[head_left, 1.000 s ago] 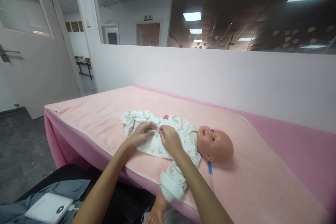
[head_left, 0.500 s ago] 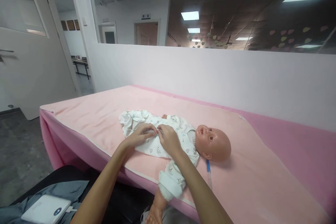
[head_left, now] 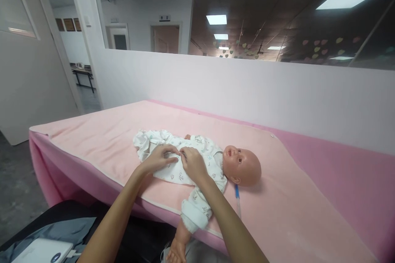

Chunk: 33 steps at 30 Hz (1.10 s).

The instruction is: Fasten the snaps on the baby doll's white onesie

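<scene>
A baby doll (head_left: 242,165) lies on its back with its head to the right, dressed in a white patterned romper (head_left: 175,172). Over the middle of the romper front, my left hand (head_left: 160,158) has its fingers bent, with the tips at the cloth. Close beside it, my right hand (head_left: 193,163) pinches at the same spot, and the fingertips of both hands nearly meet. What they pinch looks like the romper's front edge; any fastener there is hidden by the fingers. One doll arm with a turned-up cuff (head_left: 195,214) hangs over the table's near edge.
The doll lies on a pink blanket (head_left: 296,209) covering the table. A blue-tipped clear tube (head_left: 237,192) is beside the doll's head. At lower left, a white power bank (head_left: 43,251) with a cable rests on my lap. A white wall (head_left: 247,92) stands behind the table.
The view has shifted slightly, so the whole scene sits further left. Both hands stay at the same place on the romper, with only slight finger movement.
</scene>
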Each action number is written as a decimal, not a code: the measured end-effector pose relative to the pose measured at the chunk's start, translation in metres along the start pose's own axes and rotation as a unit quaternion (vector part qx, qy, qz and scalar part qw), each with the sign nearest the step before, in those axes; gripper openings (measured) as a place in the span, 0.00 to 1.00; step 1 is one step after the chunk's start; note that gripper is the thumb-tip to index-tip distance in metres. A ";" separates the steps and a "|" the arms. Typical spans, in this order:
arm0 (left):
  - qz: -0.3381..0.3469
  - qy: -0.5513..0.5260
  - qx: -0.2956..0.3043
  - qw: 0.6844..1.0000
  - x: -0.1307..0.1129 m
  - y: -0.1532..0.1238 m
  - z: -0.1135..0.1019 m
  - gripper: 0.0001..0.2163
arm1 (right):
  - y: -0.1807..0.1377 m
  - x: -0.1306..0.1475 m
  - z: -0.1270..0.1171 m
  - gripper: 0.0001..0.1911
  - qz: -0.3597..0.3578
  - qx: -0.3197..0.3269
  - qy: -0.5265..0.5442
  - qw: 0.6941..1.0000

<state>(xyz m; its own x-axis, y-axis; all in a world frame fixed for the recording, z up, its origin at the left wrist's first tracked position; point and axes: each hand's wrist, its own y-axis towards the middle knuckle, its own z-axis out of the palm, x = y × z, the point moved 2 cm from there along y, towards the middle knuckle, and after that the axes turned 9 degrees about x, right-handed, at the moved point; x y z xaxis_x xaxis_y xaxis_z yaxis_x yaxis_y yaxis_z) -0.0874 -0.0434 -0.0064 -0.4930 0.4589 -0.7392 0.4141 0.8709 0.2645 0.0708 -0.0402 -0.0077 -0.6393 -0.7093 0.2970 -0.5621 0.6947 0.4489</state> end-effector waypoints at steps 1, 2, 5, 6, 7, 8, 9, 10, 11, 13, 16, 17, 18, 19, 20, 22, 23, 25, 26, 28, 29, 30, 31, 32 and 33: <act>0.000 -0.009 0.005 1.000 0.000 0.000 0.000 0.11 | 0.000 0.001 -0.001 0.07 0.003 -0.004 0.005 1.000; 0.000 -0.017 0.008 1.000 0.001 0.001 0.000 0.10 | -0.001 0.003 -0.002 0.07 0.010 -0.011 0.014 1.000; 0.000 -0.013 0.006 1.000 0.003 0.001 0.002 0.09 | -0.015 0.013 -0.010 0.08 0.049 -0.061 0.058 0.995; -0.002 -0.001 0.000 1.000 0.004 0.001 0.002 0.08 | -0.026 0.017 -0.014 0.09 0.065 -0.087 0.071 0.992; -0.006 0.011 -0.006 1.000 0.004 0.001 0.002 0.08 | -0.040 0.021 -0.019 0.09 0.082 -0.117 0.079 0.987; -0.011 0.021 -0.012 1.000 0.005 0.001 0.002 0.08 | -0.058 0.024 -0.024 0.09 0.098 -0.150 0.076 0.981; -0.020 0.027 -0.014 0.999 0.005 0.001 0.002 0.09 | -0.080 0.026 -0.030 0.09 0.124 -0.194 0.057 0.971; -0.031 0.028 -0.011 0.999 0.004 0.001 0.001 0.09 | -0.104 0.027 -0.035 0.09 0.155 -0.238 0.019 0.958; -0.044 0.026 0.000 0.999 0.002 0.003 0.000 0.10 | -0.128 0.027 -0.039 0.08 0.177 -0.265 -0.036 0.947; -0.065 0.023 0.033 0.997 -0.004 0.010 -0.002 0.12 | -0.173 0.024 -0.045 0.10 0.215 -0.272 -0.165 0.923; -0.052 0.040 0.035 0.997 -0.024 0.035 0.001 0.14 | -0.219 0.014 -0.048 0.17 0.320 -0.248 -0.286 0.869; -0.035 0.046 0.018 0.998 -0.031 0.046 0.006 0.14 | -0.226 0.012 -0.048 0.17 0.334 -0.232 -0.304 0.861; -0.016 0.048 0.001 0.999 -0.038 0.059 0.012 0.14 | -0.230 0.010 -0.047 0.16 0.335 -0.216 -0.314 0.862; 0.001 0.043 -0.004 0.999 -0.043 0.072 0.020 0.13 | -0.232 0.009 -0.047 0.14 0.328 -0.201 -0.320 0.866; 0.014 0.033 0.000 0.999 -0.047 0.084 0.030 0.13 | -0.232 0.008 -0.047 0.12 0.319 -0.187 -0.323 0.871; 0.027 0.004 0.027 0.999 -0.047 0.105 0.051 0.13 | -0.230 0.009 -0.048 0.10 0.309 -0.165 -0.328 0.877; 0.034 -0.005 0.040 0.999 -0.045 0.112 0.061 0.12 | -0.229 0.009 -0.050 0.11 0.314 -0.157 -0.332 0.876; 0.046 -0.022 0.058 0.997 -0.036 0.119 0.074 0.12 | -0.227 0.011 -0.057 0.11 0.337 -0.149 -0.337 0.867; 0.052 -0.032 0.058 0.996 -0.032 0.120 0.077 0.12 | -0.226 0.012 -0.062 0.11 0.349 -0.148 -0.337 0.862; 0.059 -0.050 0.052 0.996 -0.024 0.118 0.078 0.13 | -0.219 0.013 -0.077 0.10 0.362 -0.145 -0.325 0.861; 0.061 -0.056 0.046 0.996 -0.021 0.116 0.077 0.13 | -0.214 0.013 -0.087 0.11 0.362 -0.142 -0.315 0.866; 0.062 -0.057 0.044 0.995 -0.020 0.114 0.076 0.13 | -0.207 0.012 -0.099 0.11 0.361 -0.136 -0.299 0.873; 0.063 -0.056 0.044 0.995 -0.019 0.113 0.075 0.13 | -0.198 0.012 -0.112 0.13 0.356 -0.128 -0.280 0.882; 0.062 -0.056 0.043 0.996 -0.019 0.112 0.075 0.13 | -0.188 0.011 -0.128 0.14 0.350 -0.122 -0.253 0.894; 0.062 -0.057 0.043 0.996 -0.020 0.112 0.074 0.13 | -0.177 0.011 -0.145 0.16 0.342 -0.113 -0.214 0.908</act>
<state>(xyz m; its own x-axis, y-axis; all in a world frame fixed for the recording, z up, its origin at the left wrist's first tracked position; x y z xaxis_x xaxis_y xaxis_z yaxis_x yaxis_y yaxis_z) 0.0256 0.0319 -0.0085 -0.3466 0.5349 -0.7705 0.5330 0.7883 0.3075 0.2393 -0.1877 0.0382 -0.9707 0.0237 0.2390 0.1342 0.8789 0.4578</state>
